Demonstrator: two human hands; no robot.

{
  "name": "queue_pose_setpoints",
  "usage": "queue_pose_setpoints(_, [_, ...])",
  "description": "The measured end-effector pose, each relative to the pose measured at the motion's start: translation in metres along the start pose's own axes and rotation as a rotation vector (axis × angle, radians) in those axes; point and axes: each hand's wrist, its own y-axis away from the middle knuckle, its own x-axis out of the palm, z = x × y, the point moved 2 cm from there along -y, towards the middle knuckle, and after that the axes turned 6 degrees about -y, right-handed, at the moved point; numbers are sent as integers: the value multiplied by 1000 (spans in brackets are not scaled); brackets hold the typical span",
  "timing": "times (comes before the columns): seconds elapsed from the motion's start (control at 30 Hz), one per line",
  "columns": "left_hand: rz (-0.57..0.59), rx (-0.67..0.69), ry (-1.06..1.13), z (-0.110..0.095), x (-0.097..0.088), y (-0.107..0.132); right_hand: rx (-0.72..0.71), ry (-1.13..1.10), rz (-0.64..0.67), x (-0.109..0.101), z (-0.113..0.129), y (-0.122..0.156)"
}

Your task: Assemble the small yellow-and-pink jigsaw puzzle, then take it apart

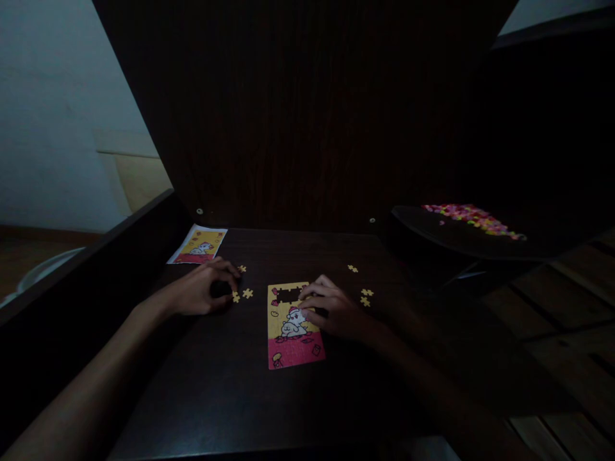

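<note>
A jigsaw puzzle [293,346] with a white cartoon animal on yellow and pink lies on the dark table, a dark gap near its top. My right hand [336,310] rests over the puzzle's right edge, its fingers spread and touching the surface. To the left, my left hand [206,287] curves with thumb and fingers apart; its fingertips are beside a yellow puzzle piece [236,298], and whether they touch it is hard to see. Close by lie a second yellow piece [247,293] and a third yellow piece [242,269].
A printed picture sheet [199,245] of the same design lies at the back left. More loose yellow pieces [366,296] are right of the puzzle. A tall dark panel [307,115] rises behind the table [216,397]. Colourful small items [475,219] sit on a dark surface at right.
</note>
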Motion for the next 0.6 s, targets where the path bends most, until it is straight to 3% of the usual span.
queue_pose_setpoints(0.6, [34,6,28,-5,-3,0,-48,59,7,0,5,1])
